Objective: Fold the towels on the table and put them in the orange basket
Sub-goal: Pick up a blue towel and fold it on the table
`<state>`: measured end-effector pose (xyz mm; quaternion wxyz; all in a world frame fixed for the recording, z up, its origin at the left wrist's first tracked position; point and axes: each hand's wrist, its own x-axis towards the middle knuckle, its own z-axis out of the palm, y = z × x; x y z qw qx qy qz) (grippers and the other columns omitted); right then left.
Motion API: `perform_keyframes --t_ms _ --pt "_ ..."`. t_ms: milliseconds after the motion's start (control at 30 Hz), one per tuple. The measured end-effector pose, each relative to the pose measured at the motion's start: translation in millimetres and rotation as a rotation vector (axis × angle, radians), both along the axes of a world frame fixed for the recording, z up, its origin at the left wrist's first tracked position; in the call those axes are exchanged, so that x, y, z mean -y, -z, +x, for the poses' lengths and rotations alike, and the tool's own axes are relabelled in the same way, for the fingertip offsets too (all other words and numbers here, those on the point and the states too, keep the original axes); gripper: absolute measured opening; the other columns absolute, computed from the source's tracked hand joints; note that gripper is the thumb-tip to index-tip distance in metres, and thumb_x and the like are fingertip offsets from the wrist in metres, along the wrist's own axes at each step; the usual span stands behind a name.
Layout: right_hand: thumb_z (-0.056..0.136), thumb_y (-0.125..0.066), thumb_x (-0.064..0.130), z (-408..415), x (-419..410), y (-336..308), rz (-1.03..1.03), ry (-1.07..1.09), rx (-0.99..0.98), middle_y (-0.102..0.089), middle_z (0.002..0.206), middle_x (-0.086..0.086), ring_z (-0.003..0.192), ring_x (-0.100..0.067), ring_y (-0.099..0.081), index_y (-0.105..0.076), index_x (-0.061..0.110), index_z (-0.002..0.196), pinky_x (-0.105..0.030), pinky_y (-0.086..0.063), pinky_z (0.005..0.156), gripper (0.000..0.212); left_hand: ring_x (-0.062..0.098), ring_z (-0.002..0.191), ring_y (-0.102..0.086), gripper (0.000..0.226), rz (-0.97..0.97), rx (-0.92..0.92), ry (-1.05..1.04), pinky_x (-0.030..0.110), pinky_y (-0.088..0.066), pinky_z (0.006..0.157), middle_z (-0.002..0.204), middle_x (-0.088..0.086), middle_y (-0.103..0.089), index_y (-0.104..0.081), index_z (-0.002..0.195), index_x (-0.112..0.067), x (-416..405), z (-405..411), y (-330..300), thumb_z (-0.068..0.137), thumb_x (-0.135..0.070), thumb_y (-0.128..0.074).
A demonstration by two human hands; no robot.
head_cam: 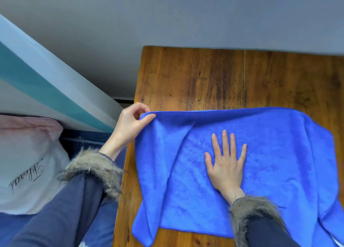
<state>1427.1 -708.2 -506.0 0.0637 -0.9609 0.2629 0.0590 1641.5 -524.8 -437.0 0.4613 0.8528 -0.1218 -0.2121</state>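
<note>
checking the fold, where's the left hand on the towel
In the head view the left hand pinches the blue towel at its far left corner, by the wooden table edge.

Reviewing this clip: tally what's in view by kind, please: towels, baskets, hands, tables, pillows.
Towels: 1, the blue towel spread on the table
Baskets: 0 in view
Hands: 2, the left hand pinching the towel's far left corner, the right hand pressing flat on its middle
Tables: 1, the wooden table
Pillows: 1, the white pillow at left
Total: 5
</note>
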Motion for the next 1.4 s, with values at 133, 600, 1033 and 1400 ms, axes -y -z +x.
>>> perform_keyframes --t_ms 133,600,1033,1400 --pt "0.09 -0.025 0.047 0 -1 0 -0.015 -0.007 -0.003 -0.022 0.154 -0.006 0.143 -0.025 -0.017 -0.032 0.022 0.144 -0.059 -0.01 0.112 0.06 0.007 0.061 -0.045 0.009 0.2 0.257 0.108 0.018 -0.038 0.06 0.064 -0.01 -0.048 -0.059 0.077 -0.023 9 20 -9 0.082 -0.022 -0.067" --pt "0.09 -0.023 0.047 0 0 1 -0.007 -0.008 -0.026 -0.019 0.155 -0.006 0.143 -0.024 -0.013 -0.028 0.022 0.145 -0.059 -0.008 0.112 0.061 0.03 0.144 -0.011 0.053 0.643 0.352 0.306 0.052 -0.005 0.116 0.154 0.013 -0.019 -0.031 0.145 -0.015 7 -99 45 0.096 -0.029 -0.044" --pt "0.091 -0.027 0.046 1 2 3 -0.007 -0.028 -0.013 -0.019 0.155 -0.007 0.143 -0.026 -0.016 -0.029 0.021 0.145 -0.06 -0.009 0.112 0.06 0.024 0.144 0.012 0.058 0.65 0.483 0.452 0.063 0.009 0.108 0.158 -0.002 0.006 -0.01 0.147 -0.038 9 -83 57 0.092 -0.052 -0.023" --pt "0.091 -0.045 0.023 -19 28 -24 0.264 -0.03 0.271 -0.037 0.147 -0.01 0.139 -0.023 -0.027 -0.045 0.008 0.136 -0.054 -0.016 0.114 0.048 0.027 0.145 0.002 0.054 0.607 0.461 0.438 0.064 0.002 0.108 0.158 0.005 -0.008 -0.023 0.146 -0.033 71 -142 56 0.093 -0.045 -0.024"
